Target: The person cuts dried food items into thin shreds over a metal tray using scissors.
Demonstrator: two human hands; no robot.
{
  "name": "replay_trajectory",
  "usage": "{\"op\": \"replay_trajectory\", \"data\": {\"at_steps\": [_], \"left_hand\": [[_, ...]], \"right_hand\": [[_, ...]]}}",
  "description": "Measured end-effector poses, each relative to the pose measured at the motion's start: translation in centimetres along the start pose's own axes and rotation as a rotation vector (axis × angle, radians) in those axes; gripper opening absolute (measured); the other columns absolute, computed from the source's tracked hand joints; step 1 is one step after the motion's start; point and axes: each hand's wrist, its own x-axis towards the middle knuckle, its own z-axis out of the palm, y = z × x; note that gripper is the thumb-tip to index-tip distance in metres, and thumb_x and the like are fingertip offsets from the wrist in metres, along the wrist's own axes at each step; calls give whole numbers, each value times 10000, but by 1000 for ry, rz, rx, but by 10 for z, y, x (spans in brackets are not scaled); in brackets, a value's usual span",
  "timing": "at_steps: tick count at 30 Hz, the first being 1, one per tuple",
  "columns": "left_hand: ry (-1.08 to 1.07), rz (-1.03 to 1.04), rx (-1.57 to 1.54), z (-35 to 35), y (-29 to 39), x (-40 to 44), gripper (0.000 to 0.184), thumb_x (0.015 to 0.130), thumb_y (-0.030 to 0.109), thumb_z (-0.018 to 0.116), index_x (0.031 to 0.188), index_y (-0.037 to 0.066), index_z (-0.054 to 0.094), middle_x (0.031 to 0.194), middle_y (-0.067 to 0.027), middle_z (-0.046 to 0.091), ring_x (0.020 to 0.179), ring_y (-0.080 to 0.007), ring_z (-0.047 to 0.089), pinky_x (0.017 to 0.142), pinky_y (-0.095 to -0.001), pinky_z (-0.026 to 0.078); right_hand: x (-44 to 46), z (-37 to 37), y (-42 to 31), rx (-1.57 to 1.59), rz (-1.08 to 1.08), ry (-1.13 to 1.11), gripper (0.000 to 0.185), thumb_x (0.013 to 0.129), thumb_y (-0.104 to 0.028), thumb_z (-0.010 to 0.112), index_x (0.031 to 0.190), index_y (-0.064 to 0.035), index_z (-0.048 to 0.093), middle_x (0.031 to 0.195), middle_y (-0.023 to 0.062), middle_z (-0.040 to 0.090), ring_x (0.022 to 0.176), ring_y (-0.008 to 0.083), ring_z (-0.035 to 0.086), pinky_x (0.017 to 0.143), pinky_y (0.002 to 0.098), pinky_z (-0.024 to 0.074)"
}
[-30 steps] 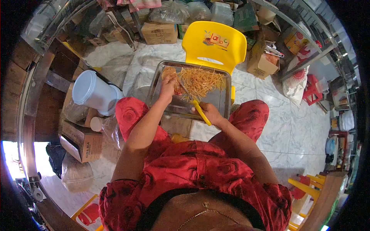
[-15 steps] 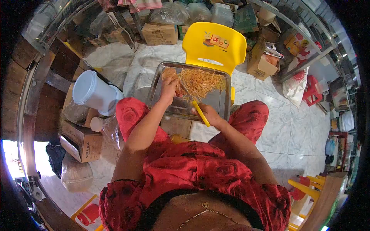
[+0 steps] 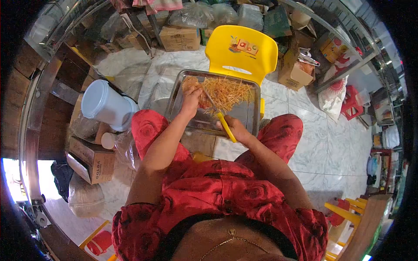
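Note:
A metal tray point(image 3: 174, 98) rests on a yellow chair point(image 3: 241, 48) in front of my knees. Thin orange-brown strips point(image 3: 228, 93) lie heaped on its right and middle part. At the tray's left side my left hand point(image 3: 191, 101) is closed on a flat brown piece point(image 3: 190, 82). My right hand point(image 3: 235, 128) grips the yellow handles of a pair of scissors point(image 3: 226, 128). Their blades point up and left, beside the strips and near my left fingers. Whether the blades are open is too small to tell.
White buckets point(image 3: 96, 100) and an open cardboard box point(image 3: 93, 161) stand on the left. More boxes point(image 3: 180, 38) and plastic bags line the back. A red stool point(image 3: 353, 102) and a white sack point(image 3: 333, 102) are at the right, beside metal shelving.
Both hands stay in nearly the same place, with only slight shifts of the left fingers and the scissors. The heap of strips looks almost unchanged.

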Motion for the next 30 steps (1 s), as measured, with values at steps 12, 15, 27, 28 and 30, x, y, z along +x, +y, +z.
{"op": "replay_trajectory", "data": {"at_steps": [12,15,27,28,30], "left_hand": [[-2,-43,-63,10,-3,-7,214,861,177,441,1035,62,487,884,-72,578,694,-176,607,388,-319,507],[-61,-70,-57,8,-1,-6,213,868,184,435,1043,72,482,891,-70,576,703,-175,607,383,-315,502],[70,-114,62,15,7,-16,216,860,179,453,1030,49,476,822,-62,578,600,-166,592,357,-297,479],[70,-114,62,14,4,-16,216,860,179,453,1030,49,476,822,-62,578,600,-166,592,357,-297,479],[-37,-125,48,12,-3,-15,197,855,174,456,1010,54,479,799,-59,581,566,-155,583,350,-290,470]], "right_hand": [[1,-8,-3,-112,88,30,550,767,-551,524,904,-23,598,786,220,599,772,376,585,666,417,443],[-3,-10,-18,-95,61,75,385,819,-353,575,828,32,574,634,102,536,625,210,535,598,352,415],[3,0,6,11,111,-32,507,801,-493,520,917,-1,559,735,190,553,696,302,547,606,367,419],[3,-1,5,-2,128,-41,557,791,-535,505,931,0,568,782,247,582,759,376,583,657,406,437],[3,-3,0,-6,140,-35,548,800,-527,496,972,-11,562,801,239,587,764,383,580,664,406,437]]}}
